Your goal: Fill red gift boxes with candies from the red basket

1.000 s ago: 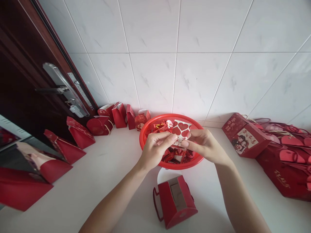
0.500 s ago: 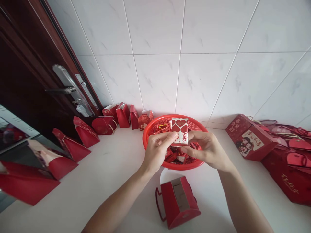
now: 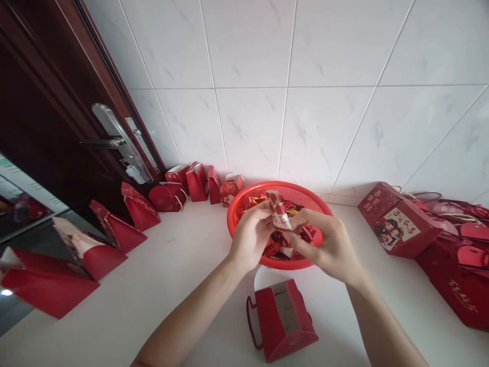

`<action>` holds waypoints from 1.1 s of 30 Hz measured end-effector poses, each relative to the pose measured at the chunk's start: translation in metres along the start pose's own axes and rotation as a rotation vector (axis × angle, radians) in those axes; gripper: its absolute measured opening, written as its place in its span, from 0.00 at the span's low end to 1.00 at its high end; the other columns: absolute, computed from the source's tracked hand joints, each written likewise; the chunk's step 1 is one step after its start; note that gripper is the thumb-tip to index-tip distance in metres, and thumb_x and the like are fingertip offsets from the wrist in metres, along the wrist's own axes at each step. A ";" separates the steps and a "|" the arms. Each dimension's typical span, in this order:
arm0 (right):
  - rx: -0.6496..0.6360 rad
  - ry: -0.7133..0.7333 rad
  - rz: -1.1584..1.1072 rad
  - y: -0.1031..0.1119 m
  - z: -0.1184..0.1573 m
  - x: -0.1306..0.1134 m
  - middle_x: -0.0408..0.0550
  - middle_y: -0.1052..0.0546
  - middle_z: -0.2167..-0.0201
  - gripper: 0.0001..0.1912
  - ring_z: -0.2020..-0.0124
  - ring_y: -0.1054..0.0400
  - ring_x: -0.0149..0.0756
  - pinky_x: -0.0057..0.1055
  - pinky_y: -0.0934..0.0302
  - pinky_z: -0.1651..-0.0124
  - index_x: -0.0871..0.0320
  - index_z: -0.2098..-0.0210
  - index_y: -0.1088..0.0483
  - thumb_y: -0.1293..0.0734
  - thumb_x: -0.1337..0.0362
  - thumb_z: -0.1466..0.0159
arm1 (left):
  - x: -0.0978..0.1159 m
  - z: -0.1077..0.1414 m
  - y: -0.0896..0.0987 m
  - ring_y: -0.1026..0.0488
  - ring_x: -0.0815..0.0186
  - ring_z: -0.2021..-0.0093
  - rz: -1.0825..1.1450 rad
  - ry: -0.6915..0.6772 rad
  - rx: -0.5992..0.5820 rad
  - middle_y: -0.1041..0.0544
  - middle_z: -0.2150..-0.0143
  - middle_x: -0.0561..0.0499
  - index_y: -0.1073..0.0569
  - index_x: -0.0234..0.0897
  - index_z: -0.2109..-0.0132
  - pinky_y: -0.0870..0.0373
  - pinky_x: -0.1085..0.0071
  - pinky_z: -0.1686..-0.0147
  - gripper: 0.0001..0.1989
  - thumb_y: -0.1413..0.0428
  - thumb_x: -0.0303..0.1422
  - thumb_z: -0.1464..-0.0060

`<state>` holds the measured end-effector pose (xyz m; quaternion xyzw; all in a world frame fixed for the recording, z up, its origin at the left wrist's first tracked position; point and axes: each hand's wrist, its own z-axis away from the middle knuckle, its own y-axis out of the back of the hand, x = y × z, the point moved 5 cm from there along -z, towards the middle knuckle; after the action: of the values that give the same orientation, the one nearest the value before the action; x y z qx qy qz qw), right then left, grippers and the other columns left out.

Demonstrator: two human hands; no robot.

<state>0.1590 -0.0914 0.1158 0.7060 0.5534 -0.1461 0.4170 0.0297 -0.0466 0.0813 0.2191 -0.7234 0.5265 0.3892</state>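
A small red-and-white candy packet (image 3: 280, 216) is pinched between my two hands, turned nearly edge-on above the basket. My left hand (image 3: 252, 232) grips its left side with thumb and fingers. On the other side, my right hand (image 3: 323, 239) holds the lower right edge between thumb and forefinger. Beneath them is a red plastic basket (image 3: 234, 224) with perforated walls, holding many shiny wrapped candies (image 3: 273, 250). Closer to me lies an open red gift box (image 3: 282, 321) with a cord handle at its left; its inside looks grey.
Several red gift boxes (image 3: 168, 197) line the left and back edges of the white table (image 3: 183, 260). At right sit a red box with a couple picture (image 3: 401, 219) and a heap of red bags (image 3: 451, 285). Behind are a tiled wall and a dark door with a metal handle (image 3: 118, 142).
The packet has turned from facing me flat to nearly edge-on. My left fingers have shifted around it, and the view has moved slightly.
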 end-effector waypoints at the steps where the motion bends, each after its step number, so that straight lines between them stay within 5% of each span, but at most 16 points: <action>1: 0.009 0.071 0.084 -0.004 0.002 -0.007 0.43 0.22 0.71 0.05 0.72 0.30 0.32 0.31 0.37 0.66 0.56 0.67 0.28 0.31 0.69 0.34 | -0.005 -0.001 -0.001 0.35 0.69 0.73 0.092 0.071 -0.023 0.31 0.72 0.53 0.26 0.36 0.71 0.33 0.73 0.69 0.06 0.39 0.33 0.50; 4: -0.027 0.292 0.308 -0.020 0.011 -0.026 0.43 0.23 0.72 0.06 0.72 0.33 0.32 0.33 0.42 0.65 0.57 0.67 0.29 0.31 0.70 0.33 | -0.020 0.000 -0.006 0.41 0.71 0.77 0.308 0.263 -0.112 0.37 0.74 0.55 0.33 0.37 0.75 0.38 0.74 0.76 0.11 0.37 0.32 0.56; 7: -0.072 0.380 0.395 -0.027 0.016 -0.034 0.43 0.25 0.75 0.08 0.73 0.35 0.32 0.34 0.45 0.65 0.58 0.69 0.30 0.32 0.69 0.31 | -0.024 0.002 -0.009 0.40 0.71 0.75 0.461 0.314 -0.131 0.40 0.75 0.55 0.39 0.37 0.76 0.37 0.74 0.73 0.17 0.35 0.29 0.61; 15: -0.052 0.359 0.393 -0.010 0.015 -0.034 0.42 0.26 0.76 0.10 0.74 0.36 0.31 0.34 0.42 0.64 0.57 0.70 0.29 0.32 0.70 0.31 | -0.023 0.009 -0.009 0.31 0.63 0.64 0.475 0.324 -0.165 0.32 0.64 0.49 0.40 0.39 0.74 0.33 0.67 0.65 0.18 0.35 0.34 0.54; 21: -0.001 0.288 0.443 -0.006 0.012 -0.029 0.43 0.24 0.76 0.09 0.76 0.36 0.32 0.33 0.40 0.66 0.56 0.69 0.29 0.33 0.69 0.31 | -0.016 0.010 -0.015 0.30 0.56 0.55 0.368 0.269 -0.214 0.29 0.58 0.45 0.44 0.39 0.75 0.30 0.63 0.61 0.29 0.28 0.41 0.63; 27: 0.011 0.247 0.462 -0.009 0.012 -0.027 0.44 0.23 0.76 0.11 0.77 0.35 0.32 0.35 0.39 0.66 0.54 0.69 0.27 0.36 0.67 0.30 | -0.015 0.009 -0.016 0.31 0.49 0.48 0.258 0.261 -0.207 0.28 0.58 0.45 0.47 0.40 0.75 0.31 0.59 0.60 0.35 0.29 0.53 0.61; 33: 0.036 0.215 0.446 -0.011 0.012 -0.027 0.43 0.24 0.76 0.09 0.78 0.36 0.32 0.34 0.40 0.66 0.55 0.68 0.26 0.34 0.68 0.30 | -0.014 0.010 -0.018 0.30 0.48 0.47 0.226 0.242 -0.246 0.27 0.56 0.44 0.48 0.40 0.74 0.30 0.58 0.59 0.37 0.26 0.52 0.67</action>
<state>0.1429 -0.1180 0.1216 0.8294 0.4225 0.0155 0.3652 0.0481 -0.0631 0.0794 0.0225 -0.7502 0.4972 0.4353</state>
